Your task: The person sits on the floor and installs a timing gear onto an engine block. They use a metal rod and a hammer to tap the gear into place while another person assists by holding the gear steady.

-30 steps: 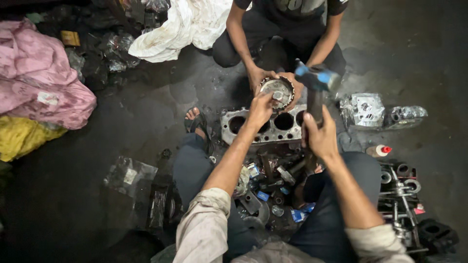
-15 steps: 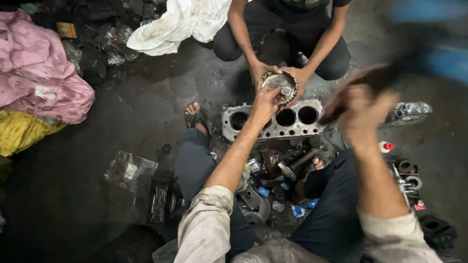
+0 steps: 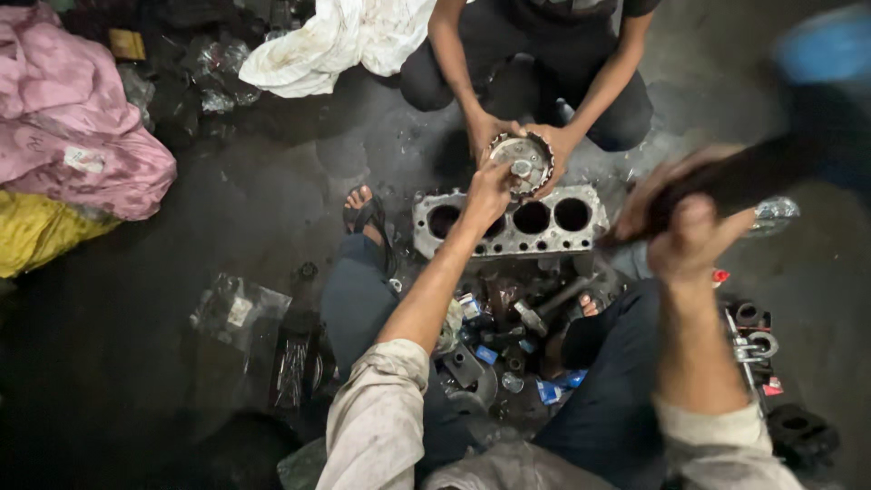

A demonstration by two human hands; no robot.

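One second on, our right hand (image 3: 694,238), fist closed on the dark-handled tool (image 3: 726,186), has swung up and rightward off the engine block (image 3: 508,222), mid-blow by our reading, while our left hand (image 3: 490,192) still pinches the round gear part (image 3: 520,163) that the co-worker's hands (image 3: 553,145) steady.

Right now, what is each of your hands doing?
Left hand: on the round gear part, grip unclear.
Right hand: closed on a dark, blurred hammer handle.

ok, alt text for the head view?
Seen from above, the left hand touches a round gear part that a facing person's hands hold over an engine block; the right hand grips a dark, blurred tool.
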